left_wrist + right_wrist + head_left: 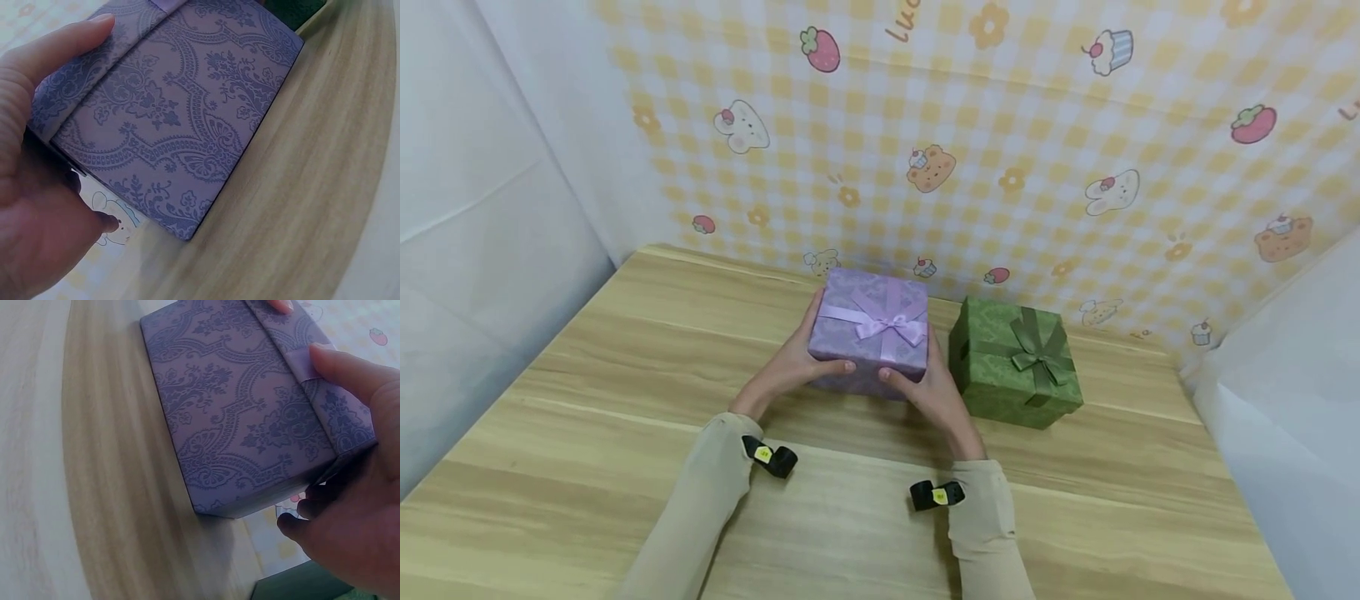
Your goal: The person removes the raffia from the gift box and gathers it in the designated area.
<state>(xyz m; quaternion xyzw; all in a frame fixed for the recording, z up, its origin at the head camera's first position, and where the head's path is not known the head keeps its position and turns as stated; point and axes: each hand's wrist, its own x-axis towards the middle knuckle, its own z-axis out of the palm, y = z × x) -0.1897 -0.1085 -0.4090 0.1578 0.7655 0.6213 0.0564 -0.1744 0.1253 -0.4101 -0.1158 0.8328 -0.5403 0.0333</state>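
Observation:
A purple gift box (868,329) with a damask pattern and a lilac ribbon bow on its lid is held between both hands. My left hand (793,358) grips its left side, the thumb lying on the front of the lid's rim. On the opposite side my right hand (934,387) grips it the same way, thumb near the ribbon at the front. Both wrist views show the box's patterned front wall (169,119) below the lid's edge, with fingers along its sides. Just right of the right hand stands a green gift box (1015,362) with a dark green bow.
The wood-grain table (850,517) runs up to a yellow checked backdrop (880,167) printed with cartoon animals and fruit. White sheets (490,167) hang at the left and right sides. Each sleeve carries a black wrist strap with a yellow tag.

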